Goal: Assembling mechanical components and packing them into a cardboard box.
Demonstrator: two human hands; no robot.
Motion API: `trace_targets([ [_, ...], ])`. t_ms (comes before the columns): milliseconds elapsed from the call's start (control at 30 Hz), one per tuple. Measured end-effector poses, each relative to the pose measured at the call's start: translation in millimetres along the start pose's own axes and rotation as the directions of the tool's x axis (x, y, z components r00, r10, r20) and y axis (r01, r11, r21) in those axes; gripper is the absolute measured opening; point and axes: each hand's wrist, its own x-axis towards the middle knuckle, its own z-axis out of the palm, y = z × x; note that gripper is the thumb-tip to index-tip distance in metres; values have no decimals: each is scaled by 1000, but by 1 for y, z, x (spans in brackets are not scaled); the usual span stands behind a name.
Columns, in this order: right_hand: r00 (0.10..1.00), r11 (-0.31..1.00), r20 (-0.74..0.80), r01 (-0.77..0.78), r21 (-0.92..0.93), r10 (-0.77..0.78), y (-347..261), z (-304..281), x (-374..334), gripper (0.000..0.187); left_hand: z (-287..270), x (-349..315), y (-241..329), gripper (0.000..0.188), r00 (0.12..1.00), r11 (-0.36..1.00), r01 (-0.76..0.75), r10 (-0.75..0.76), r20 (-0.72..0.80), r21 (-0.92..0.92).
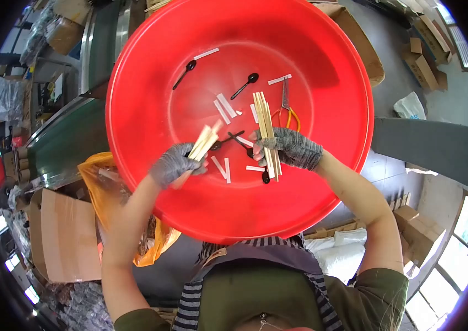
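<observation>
Over a big red plastic basin point(129, 66), both my hands wear grey fingerless gloves. My left hand point(176, 165) is closed around a short bundle of pale wooden chopsticks point(205, 141), its upper end slightly blurred. My right hand point(294, 148) grips a longer bundle of wooden chopsticks point(263, 113), held nearly upright in the picture. Black plastic spoons point(253, 78) and narrow white paper strips point(226, 105) lie scattered on the basin floor. Beyond my right hand rests a tool with orange handles point(294, 117) and grey jaws or blades. The hands partly cover some spoons and strips.
An orange plastic bag point(99, 190) and an open cardboard box point(68, 234) stand left of the basin. Further left runs a green conveyor belt point(60, 138). White sacks point(344, 254) and cartons point(418, 231) sit at the lower right. A grey beam point(429, 151) extends on the right.
</observation>
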Motion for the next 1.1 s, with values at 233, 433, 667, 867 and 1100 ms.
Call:
trace_targets([
  [233, 986, 969, 25, 158, 190, -166, 17, 35, -2, 49, 82, -6, -2, 62, 983, 862, -86, 156, 100, -500],
  [433, 987, 978, -24, 162, 133, -160, 50, 31, -4, 53, 109, -6, -15, 60, 956, 788, -161, 274, 104, -594],
  [667, 989, 968, -25, 150, 200, -148, 59, 42, -21, 65, 114, -10, -37, 65, 947, 800, -158, 288, 140, -579],
  [867, 961, 945, 87, 238, 226, -263, 66, 41, -24, 78, 114, -5, -45, 56, 936, 757, -150, 316, 155, -636],
  [1100, 983, 929, 87, 122, 351, -162, 82, 19, -29, 71, 124, -12, -36, 57, 914, 788, -115, 322, 247, -605],
])
